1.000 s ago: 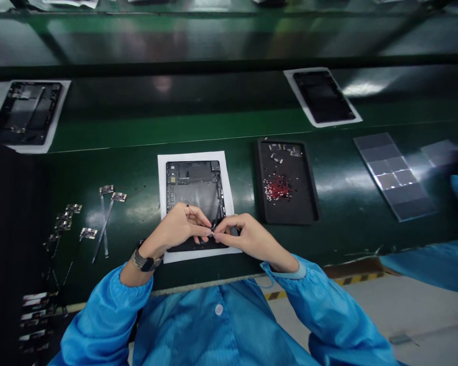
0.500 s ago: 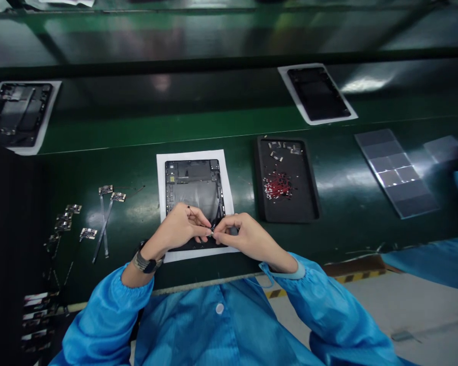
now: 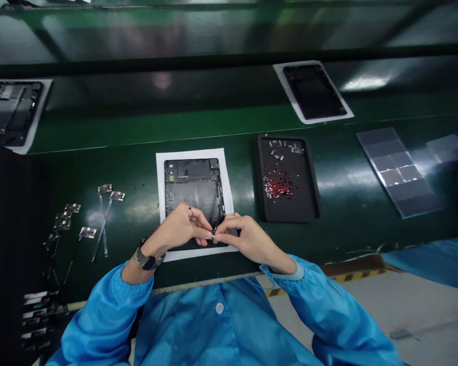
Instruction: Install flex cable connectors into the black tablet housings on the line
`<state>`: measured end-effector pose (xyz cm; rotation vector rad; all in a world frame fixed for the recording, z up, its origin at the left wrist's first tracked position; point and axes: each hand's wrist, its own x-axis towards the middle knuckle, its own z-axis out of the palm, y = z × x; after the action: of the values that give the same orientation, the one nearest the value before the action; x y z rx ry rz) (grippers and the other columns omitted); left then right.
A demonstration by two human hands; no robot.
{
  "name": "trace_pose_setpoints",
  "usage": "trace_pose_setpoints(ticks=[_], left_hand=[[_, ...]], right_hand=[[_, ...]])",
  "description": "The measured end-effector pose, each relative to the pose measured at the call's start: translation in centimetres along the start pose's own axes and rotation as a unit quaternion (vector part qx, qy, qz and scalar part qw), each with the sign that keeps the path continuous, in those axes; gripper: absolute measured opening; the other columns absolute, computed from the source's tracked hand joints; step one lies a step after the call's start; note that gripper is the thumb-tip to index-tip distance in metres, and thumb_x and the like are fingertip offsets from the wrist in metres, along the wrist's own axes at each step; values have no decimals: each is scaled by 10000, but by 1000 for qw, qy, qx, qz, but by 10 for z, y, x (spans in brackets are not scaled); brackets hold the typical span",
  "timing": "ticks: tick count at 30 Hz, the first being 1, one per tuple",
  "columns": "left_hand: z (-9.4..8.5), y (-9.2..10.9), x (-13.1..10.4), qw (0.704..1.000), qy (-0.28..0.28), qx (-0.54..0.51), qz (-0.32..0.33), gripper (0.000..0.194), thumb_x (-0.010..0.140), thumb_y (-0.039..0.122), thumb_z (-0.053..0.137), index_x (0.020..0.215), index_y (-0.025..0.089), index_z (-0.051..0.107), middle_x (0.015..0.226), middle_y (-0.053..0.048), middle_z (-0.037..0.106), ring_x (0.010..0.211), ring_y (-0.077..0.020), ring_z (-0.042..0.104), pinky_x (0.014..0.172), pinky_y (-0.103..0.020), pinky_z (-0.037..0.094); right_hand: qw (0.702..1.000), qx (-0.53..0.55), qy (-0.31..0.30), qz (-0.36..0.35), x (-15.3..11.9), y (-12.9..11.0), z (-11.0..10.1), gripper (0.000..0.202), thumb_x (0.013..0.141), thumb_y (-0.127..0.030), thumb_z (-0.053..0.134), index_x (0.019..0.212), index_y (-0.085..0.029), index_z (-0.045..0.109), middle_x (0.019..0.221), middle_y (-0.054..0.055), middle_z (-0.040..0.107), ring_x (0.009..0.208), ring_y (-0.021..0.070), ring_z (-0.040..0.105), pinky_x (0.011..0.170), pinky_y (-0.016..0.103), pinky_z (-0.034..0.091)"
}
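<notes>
Two hands: left hand and right hand meet fingertip to fingertip, pinching a tiny connector to steady it.
Connector place: at 6 o'clock on the open tablet frame, touching it.
Frame support: white sheet cushions it.
Parts tray: at 3 o'clock, in reach.
Flex boards: at 9 o'clock.

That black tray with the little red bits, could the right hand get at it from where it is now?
Probably yes. The black tray lies on the green bench just beside the right hand, with bare surface between them. But that hand is pinching a small part together with the left hand.
</notes>
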<state>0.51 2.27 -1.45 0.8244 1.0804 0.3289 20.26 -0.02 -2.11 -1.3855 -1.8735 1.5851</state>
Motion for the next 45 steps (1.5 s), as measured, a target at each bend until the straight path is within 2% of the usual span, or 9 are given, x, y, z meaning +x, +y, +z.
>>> trace_pose_setpoints(ticks=[11,15,26,29,33,35,37,40,45], left_hand=[[0,-3,0,1000,0,25,14,102,657,52,751,662,99,661,527,-38,680,486,-137,645,509,-224,514],[-1,-3,-3,999,9,18,31,112,658,90,764,691,109,659,563,-39,689,518,-138,654,526,-230,523],[2,-9,-12,990,40,133,33,111,683,149,736,767,138,664,641,-26,690,516,-142,626,469,-217,425],[-4,0,-26,945,126,290,81,205,715,194,743,916,187,700,859,-45,741,614,-167,653,606,-271,479],[-36,34,-18,795,326,498,122,179,849,304,640,985,218,719,971,-90,731,911,-270,644,810,-347,461],[-58,56,4,755,362,527,146,225,870,268,604,1059,183,691,1087,-126,698,1074,-298,578,888,-366,432],[-79,75,30,764,340,527,151,230,832,212,635,1048,148,680,1043,-123,699,1060,-279,567,893,-351,426],[-99,93,56,794,274,525,137,60,780,200,671,800,146,690,696,-37,665,743,-195,593,720,-281,449],[-102,94,58,794,202,550,162,102,761,213,672,672,167,652,672,-20,644,681,-167,572,656,-257,434]], right_hand=[[1000,19,-7,-1,1,1,1,188,850,-285,699,691,-189,728,726,13,740,719,166,630,846,336,419],[999,46,-15,7,4,-1,-2,234,845,-373,679,732,-175,733,703,27,721,665,164,627,700,293,469],[999,-6,-28,-36,9,4,2,119,826,-215,658,791,-169,762,670,17,697,607,143,570,640,263,437],[997,-19,19,-67,7,6,-4,203,843,-241,635,992,-181,759,838,42,740,655,156,589,642,274,443],[992,17,102,-76,5,10,-13,268,904,-352,562,974,-171,746,734,44,704,631,172,571,599,284,434],[990,32,115,-79,5,13,-15,285,910,-378,547,916,-166,738,712,47,696,644,183,579,605,290,435],[989,40,112,-83,5,16,-15,288,908,-386,543,881,-165,726,741,55,709,660,190,591,619,294,441],[989,45,112,-83,5,17,-16,303,910,-402,531,854,-168,715,724,51,705,645,191,590,615,294,441],[988,55,125,-79,2,14,-19,302,926,-388,513,811,-179,699,724,43,693,662,192,600,632,290,442]])
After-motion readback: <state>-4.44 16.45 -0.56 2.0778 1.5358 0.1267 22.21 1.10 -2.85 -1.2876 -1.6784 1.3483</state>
